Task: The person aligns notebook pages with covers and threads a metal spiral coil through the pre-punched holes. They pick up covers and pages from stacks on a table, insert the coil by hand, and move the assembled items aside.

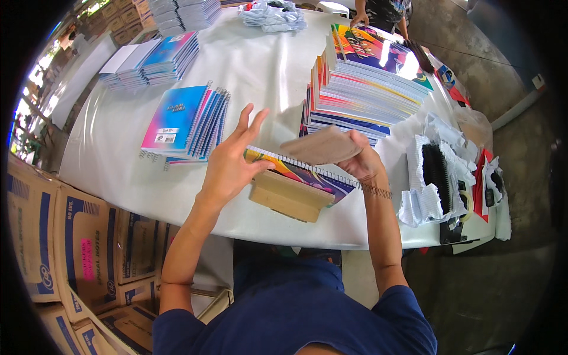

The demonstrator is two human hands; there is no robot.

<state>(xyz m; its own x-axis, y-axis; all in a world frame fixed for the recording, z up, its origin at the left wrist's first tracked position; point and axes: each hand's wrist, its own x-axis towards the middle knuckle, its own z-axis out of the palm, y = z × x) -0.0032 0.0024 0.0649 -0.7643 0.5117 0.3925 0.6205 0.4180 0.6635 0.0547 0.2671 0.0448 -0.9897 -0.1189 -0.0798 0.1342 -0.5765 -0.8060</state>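
A colourful spiral notebook lies tilted on a wooden block near the table's front edge. My left hand presses on the notebook's left end with its fingers spread. My right hand grips a flat brown cardboard sheet just above the notebook. A loose wire spiral sticks out under my right wrist.
The white table holds a tall stack of notebooks at right, blue-pink notebooks at left, more stacks behind. Torn paper and black spirals lie at right. Cardboard boxes stand at left. Another person is across the table.
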